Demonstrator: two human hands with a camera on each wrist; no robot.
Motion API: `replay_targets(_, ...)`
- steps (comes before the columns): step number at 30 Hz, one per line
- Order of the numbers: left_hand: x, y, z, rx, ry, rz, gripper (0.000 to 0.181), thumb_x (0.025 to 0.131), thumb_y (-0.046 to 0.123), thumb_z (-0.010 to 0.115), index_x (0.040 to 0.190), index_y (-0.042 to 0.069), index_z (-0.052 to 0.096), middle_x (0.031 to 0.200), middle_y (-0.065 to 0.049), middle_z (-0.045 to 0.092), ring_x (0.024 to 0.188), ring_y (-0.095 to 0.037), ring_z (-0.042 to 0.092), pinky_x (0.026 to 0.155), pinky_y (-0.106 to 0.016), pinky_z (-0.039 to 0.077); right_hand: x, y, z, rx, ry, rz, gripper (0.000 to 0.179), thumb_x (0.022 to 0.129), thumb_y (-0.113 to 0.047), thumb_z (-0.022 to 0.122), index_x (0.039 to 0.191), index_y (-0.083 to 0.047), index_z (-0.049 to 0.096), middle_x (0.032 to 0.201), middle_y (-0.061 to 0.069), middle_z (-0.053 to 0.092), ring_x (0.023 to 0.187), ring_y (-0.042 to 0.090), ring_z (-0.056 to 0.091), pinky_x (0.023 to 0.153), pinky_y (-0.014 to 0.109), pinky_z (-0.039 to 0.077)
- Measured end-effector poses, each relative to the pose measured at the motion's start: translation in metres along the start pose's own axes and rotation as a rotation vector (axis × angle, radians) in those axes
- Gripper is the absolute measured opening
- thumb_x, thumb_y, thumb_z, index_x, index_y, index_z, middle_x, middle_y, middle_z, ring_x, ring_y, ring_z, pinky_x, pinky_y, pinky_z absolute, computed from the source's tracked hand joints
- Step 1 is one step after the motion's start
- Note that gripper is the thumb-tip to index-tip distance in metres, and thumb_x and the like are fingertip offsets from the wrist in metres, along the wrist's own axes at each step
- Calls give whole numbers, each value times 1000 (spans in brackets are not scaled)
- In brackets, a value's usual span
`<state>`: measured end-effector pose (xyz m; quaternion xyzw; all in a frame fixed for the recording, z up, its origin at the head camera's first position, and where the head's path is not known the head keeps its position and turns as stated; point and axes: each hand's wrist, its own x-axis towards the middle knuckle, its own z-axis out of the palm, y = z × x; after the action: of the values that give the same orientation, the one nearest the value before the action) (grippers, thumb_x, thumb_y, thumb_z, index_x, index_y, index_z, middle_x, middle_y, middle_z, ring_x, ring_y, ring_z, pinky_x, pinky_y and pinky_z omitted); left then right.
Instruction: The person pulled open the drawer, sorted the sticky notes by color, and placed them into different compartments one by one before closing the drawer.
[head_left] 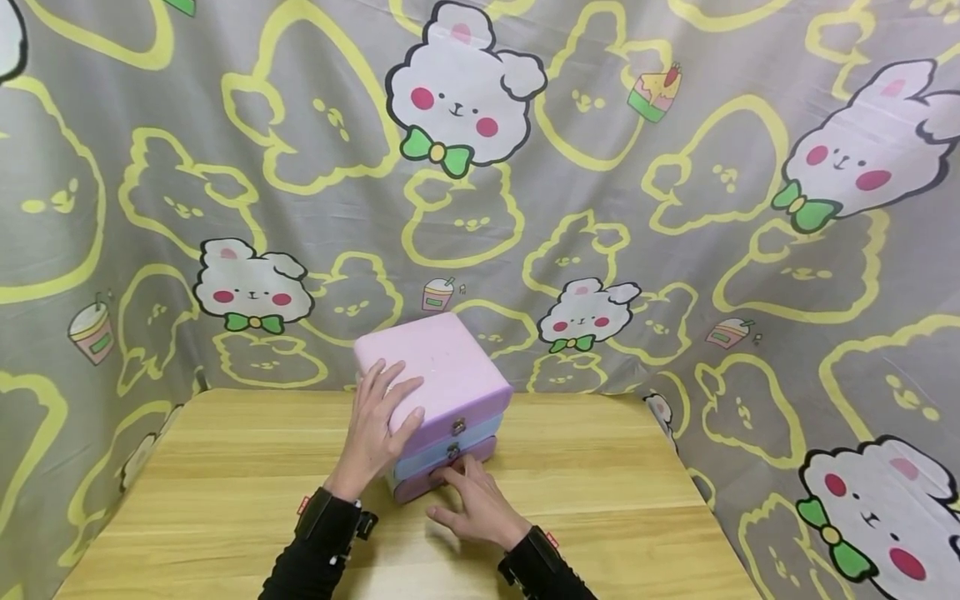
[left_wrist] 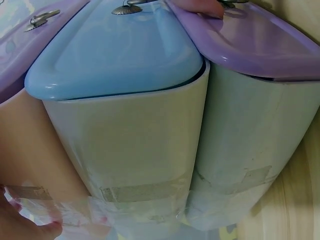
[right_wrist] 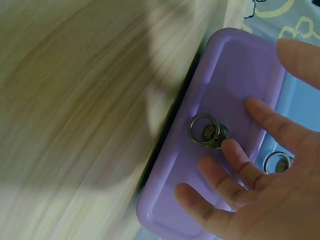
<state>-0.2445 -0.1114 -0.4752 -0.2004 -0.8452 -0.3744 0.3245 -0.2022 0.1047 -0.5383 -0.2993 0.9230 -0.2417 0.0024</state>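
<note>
A small three-drawer box (head_left: 438, 358) with a pink top stands on the table, turned at an angle. My left hand (head_left: 378, 421) rests on its top near the left edge, fingers spread. In the left wrist view, clear tape shows along the box's side, close to the left thumb. The blue middle drawer (left_wrist: 115, 60) sits between two purple ones. At the bottom purple drawer (right_wrist: 245, 75), my right hand (head_left: 480, 504) reaches in with fingers extended, their tips beside its metal ring pull (right_wrist: 216, 136). All three drawer fronts sit closed against the box.
The wood-grain table (head_left: 600, 492) extends around the box on both sides. Behind it hangs a grey curtain (head_left: 360, 217) printed with white rabbits and yellow outlines, which also runs along the left and right sides. Black bands with cameras (head_left: 330, 525) are on both wrists.
</note>
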Motion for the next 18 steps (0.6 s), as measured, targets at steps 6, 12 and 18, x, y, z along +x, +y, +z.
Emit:
replay_targets(6,1,0,2,-1,-4,29,47,89,36,61,130,15,67,150,-19,53,149,-45,30,117,-79,12,6,-1,-1,-14,65,-57,41,88,-38,76,121,-14,68,145,19,50,133,32,51,107,53,48)
replay_targets(12,3,0,-1,10,-16,26,48,88,35,61,132,17,66,152,-18,51,150,-43,28,117,-79,12,9,-1,-4,-17,85,-88,39,88,-37,77,118,-13,69,142,17,54,132,31,52,107,53,48)
replay_targets(18,3,-1,-5,22,-40,28,49,90,39,60,133,17,65,153,-19,50,150,-45,29,117,-80,14,11,3,-12,-10,3,-47,40,90,-37,74,121,-12,69,128,10,62,118,25,58,102,44,52)
